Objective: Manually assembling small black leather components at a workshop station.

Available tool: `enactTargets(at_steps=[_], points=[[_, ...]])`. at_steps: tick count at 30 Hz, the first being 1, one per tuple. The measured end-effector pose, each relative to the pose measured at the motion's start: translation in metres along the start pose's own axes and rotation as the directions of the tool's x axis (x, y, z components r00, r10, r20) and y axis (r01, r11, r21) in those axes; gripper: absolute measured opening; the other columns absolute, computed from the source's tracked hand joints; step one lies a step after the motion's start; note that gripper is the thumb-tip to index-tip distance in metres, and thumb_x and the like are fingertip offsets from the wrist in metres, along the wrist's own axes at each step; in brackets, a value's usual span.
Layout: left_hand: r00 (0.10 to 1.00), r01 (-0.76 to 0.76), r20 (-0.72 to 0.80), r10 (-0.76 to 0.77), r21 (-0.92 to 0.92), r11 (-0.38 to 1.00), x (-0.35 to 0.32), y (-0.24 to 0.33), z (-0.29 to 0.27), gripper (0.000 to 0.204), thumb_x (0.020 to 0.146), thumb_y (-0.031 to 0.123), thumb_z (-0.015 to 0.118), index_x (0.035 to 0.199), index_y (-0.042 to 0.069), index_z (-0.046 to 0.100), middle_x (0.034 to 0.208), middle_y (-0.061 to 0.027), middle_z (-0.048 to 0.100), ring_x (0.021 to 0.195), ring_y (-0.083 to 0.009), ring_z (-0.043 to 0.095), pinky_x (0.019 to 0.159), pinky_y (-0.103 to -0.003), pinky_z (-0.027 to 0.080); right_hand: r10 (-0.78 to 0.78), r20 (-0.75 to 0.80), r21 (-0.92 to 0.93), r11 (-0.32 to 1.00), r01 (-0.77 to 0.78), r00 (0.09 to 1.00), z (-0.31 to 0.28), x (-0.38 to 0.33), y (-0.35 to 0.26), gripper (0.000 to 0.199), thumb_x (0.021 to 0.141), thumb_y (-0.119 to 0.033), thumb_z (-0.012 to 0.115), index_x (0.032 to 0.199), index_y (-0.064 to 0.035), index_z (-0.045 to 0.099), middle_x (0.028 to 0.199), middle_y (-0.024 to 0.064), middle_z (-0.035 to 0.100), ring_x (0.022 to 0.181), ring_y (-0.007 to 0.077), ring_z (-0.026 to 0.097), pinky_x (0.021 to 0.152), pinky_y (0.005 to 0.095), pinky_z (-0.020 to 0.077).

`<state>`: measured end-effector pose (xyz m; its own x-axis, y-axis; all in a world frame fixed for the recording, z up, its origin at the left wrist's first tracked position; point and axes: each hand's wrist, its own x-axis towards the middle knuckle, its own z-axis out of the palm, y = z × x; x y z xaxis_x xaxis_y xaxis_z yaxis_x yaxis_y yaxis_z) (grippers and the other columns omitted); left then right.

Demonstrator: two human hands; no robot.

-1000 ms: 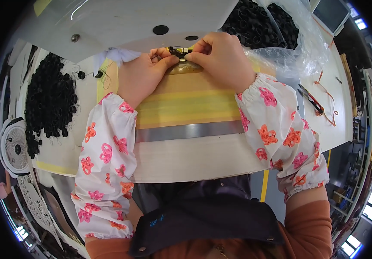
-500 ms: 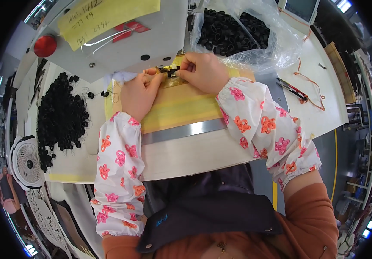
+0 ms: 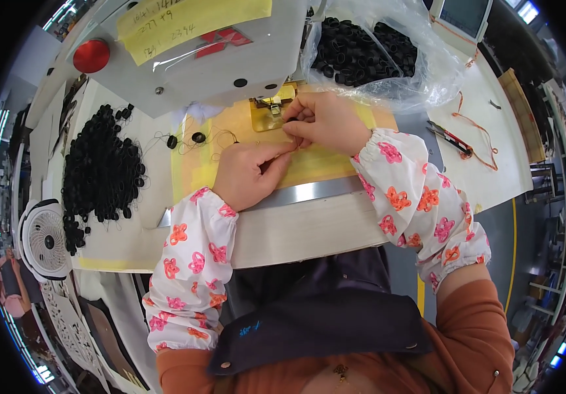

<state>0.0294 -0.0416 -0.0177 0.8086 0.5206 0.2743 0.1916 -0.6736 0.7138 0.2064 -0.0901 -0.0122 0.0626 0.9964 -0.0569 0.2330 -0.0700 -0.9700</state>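
Pale bench [image 3: 309, 230] nearest, metal strip along its edge. Left hand [image 3: 250, 172] flat on the yellow mat [image 3: 325, 161], fingers loosely curled, grasping nothing. Right hand [image 3: 322, 121] just beyond — fingertips pinched on a small black ring [image 3: 287, 120] beside the sewing machine's needle plate [image 3: 266, 115]. Farther off: black rings heaped left [image 3: 102, 174], more in a clear bag [image 3: 368, 49].

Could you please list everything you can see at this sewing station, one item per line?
sewing machine: one, grey-white, top centre
yellow mat: one, under the hands
loose black rings: a heap, left of mat
plastic bag: one, clear, holding black rings, upper right
small fan: one, white, far left
orange cord: one, right tabletop
floral sleeve covers: two, white with pink-orange flowers
left hand: flat on mat
right hand: fingers pinched by the presser foot
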Motion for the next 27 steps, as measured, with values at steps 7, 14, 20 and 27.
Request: enactTargets(at_steps=[7, 14, 20, 27], points=[[0.975, -0.063, -0.223, 0.006, -0.250, 0.966, 0.014, -0.013, -0.005, 0.015, 0.082, 0.015, 0.052, 0.087, 0.004, 0.060, 0.071, -0.0103, 0.058, 0.059, -0.0189, 0.055, 0.055, -0.028, 0.041, -0.212, 0.432, -0.271, 0.896, 0.350, 0.877, 0.026, -0.028, -0.023, 0.007, 0.078, -0.003, 0.058, 0.083, 0.0016, 0.055, 0.071, 0.0040, 0.059, 0.062, 0.0095, 0.056, 0.056, 0.0222, 0.0453], [0.980, 0.121, -0.171, -0.098, 0.131, 0.984, 0.014, -0.026, -0.011, 0.015, 0.081, 0.018, 0.054, 0.092, 0.010, 0.061, 0.057, -0.0084, 0.054, 0.050, -0.0203, 0.053, 0.049, -0.030, 0.040, 0.073, 0.144, 0.125, 0.988, -0.092, 0.987, -0.003, -0.003, -0.015, 0.014, 0.082, -0.008, 0.057, 0.093, 0.0013, 0.055, 0.073, 0.0046, 0.060, 0.059, 0.0092, 0.056, 0.052, 0.0202, 0.0454], [0.975, 0.209, -0.048, -0.216, -0.108, 0.972, 0.014, -0.012, -0.009, 0.017, 0.077, 0.016, 0.059, 0.093, 0.009, 0.061, 0.056, -0.0066, 0.055, 0.047, -0.0166, 0.050, 0.047, -0.028, 0.039, 0.087, 0.195, 0.105, 0.988, -0.109, 0.977, -0.005, 0.005, -0.009, 0.014, 0.082, -0.011, 0.057, 0.084, -0.0021, 0.046, 0.067, 0.0063, 0.058, 0.053, 0.0094, 0.056, 0.043, 0.0201, 0.0421], [0.961, 0.237, -0.141, -0.237, -0.020, 0.971, 0.019, -0.017, -0.007, 0.019, 0.077, 0.009, 0.060, 0.095, 0.003, 0.061, 0.049, 0.0017, 0.041, 0.046, -0.0042, 0.034, 0.044, -0.021, 0.029, -0.316, -0.185, -0.302, 0.919, 0.252, 0.930, 0.013, 0.001, 0.003, 0.014, 0.076, -0.009, 0.061, 0.079, 0.0005, 0.051, 0.064, 0.0105, 0.058, 0.057, 0.0194, 0.058, 0.050, 0.0288, 0.0446]])
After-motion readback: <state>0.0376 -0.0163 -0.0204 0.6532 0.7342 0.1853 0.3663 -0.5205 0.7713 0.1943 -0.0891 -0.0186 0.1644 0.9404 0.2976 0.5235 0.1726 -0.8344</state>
